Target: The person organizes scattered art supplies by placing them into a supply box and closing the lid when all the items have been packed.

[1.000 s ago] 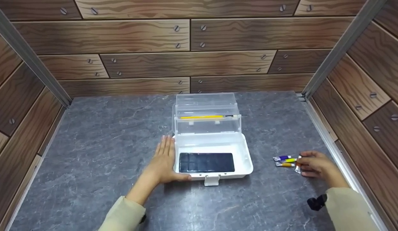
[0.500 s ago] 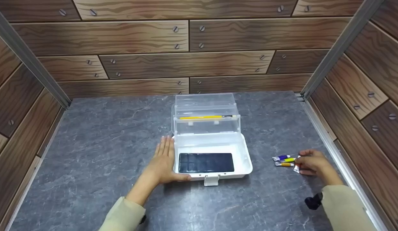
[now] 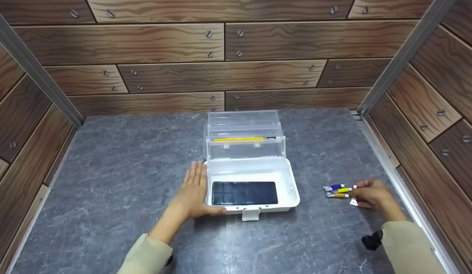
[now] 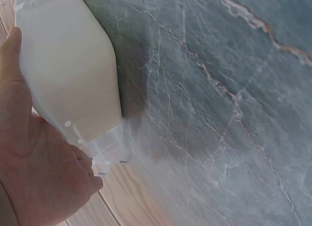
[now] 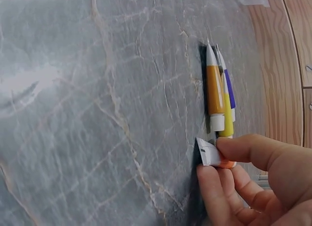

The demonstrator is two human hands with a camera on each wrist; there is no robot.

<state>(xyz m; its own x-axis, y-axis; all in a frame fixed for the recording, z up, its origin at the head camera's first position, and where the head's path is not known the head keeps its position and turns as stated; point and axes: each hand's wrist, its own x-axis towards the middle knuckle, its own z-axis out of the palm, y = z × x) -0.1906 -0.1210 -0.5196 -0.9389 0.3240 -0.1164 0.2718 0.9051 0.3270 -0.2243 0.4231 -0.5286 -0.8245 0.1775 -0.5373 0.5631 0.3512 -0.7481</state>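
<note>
My left hand rests along the left wall of an open white plastic box, fingers straight and thumb on the front rim. In the left wrist view, the box wall runs beside the thumb. My right hand pinches a small orange-and-white paint tube between thumb and fingers, which partly hide it. Right beside its fingertips lie a purple paint tube, a yellow paint tube and an ochre paint tube. A glossy black flat rectangle lies inside the box.
Clear folding trays and a lid stand raised behind the box; a yellow paintbrush lies across one tray. A white latch hangs at the front. Wood-patterned walls surround the grey marbled table on three sides.
My right hand has shifted slightly left over the orange paint tube, and its fingers now cover more of it. My left hand and the box have stayed in place.
</note>
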